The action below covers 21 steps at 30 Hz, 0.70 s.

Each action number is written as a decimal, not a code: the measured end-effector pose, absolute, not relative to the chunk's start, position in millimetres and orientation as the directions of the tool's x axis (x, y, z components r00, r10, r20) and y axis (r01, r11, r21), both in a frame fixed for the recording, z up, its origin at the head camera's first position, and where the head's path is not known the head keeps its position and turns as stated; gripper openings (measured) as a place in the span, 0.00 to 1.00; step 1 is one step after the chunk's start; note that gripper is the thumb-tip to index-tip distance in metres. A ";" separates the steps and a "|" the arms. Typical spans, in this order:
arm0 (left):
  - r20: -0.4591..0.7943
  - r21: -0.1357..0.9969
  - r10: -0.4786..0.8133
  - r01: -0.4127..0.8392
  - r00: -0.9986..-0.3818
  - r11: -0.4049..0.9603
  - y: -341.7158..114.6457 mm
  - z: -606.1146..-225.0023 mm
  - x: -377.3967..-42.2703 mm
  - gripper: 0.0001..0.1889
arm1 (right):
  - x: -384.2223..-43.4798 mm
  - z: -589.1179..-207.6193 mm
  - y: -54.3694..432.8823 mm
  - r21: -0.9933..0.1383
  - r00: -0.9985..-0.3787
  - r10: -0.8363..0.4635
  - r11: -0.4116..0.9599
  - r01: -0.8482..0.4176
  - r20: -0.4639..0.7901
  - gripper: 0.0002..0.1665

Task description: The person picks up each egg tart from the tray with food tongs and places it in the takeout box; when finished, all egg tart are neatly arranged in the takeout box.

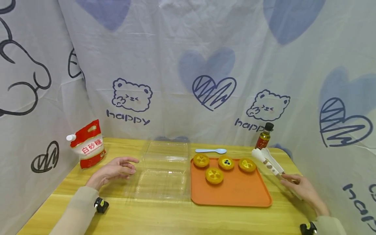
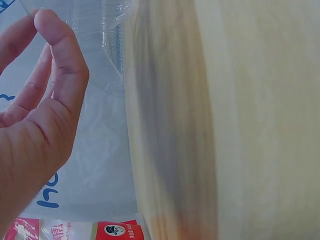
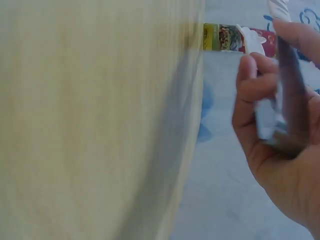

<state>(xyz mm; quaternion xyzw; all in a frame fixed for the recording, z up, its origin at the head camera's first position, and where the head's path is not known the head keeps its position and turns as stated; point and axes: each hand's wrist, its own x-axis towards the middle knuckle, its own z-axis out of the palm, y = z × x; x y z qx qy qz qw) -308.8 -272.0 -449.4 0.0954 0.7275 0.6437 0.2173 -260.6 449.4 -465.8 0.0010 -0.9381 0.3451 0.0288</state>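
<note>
My right hand [image 1: 302, 189] grips a pair of white-tipped food tongs [image 1: 271, 164] by the handle, its tips spread apart over the back right corner of the orange tray [image 1: 235, 197]. Several egg tarts lie on that tray; one tart [image 1: 226, 162] has dark blue dots on top, and another tart [image 1: 214, 176] sits nearer the front. With fingers loosely bent, my left hand [image 1: 118, 169] hovers beside the left edge of a clear plastic box [image 1: 163, 184], whose lid [image 1: 167, 150] is folded back. In the right wrist view the tongs [image 3: 292, 95] run through the curled fingers.
A red and white sugar bag [image 1: 91, 145] stands at the back left. A pale blue spoon [image 1: 211, 151] lies behind the tray. At the back right is a dark-capped bottle [image 1: 263, 137]. Printed cloth [image 1: 167, 114] hangs along the table's back and sides.
</note>
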 end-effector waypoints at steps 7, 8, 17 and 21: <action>-0.196 0.977 0.413 -0.143 -0.889 0.157 -271.4 -449.8 -308.9 0.32 | -260.4 -460.3 439.5 -0.584 -0.989 -0.009 0.807 -0.092 0.145 0.30; -0.197 0.977 0.412 -0.143 -0.890 0.158 -271.4 -449.8 -308.9 0.32 | -260.6 -460.5 438.7 -0.576 -0.988 -0.021 0.811 -0.108 0.156 0.29; -0.199 0.975 0.408 -0.137 -0.891 0.175 -272.4 -451.4 -309.4 0.32 | -258.0 -458.2 434.9 -0.477 -0.977 -0.130 0.857 -0.195 0.167 0.26; -0.197 0.976 0.405 -0.137 -0.893 0.172 -272.6 -452.0 -309.8 0.32 | -257.5 -457.6 432.4 -0.483 -0.981 -0.137 0.855 -0.187 0.138 0.27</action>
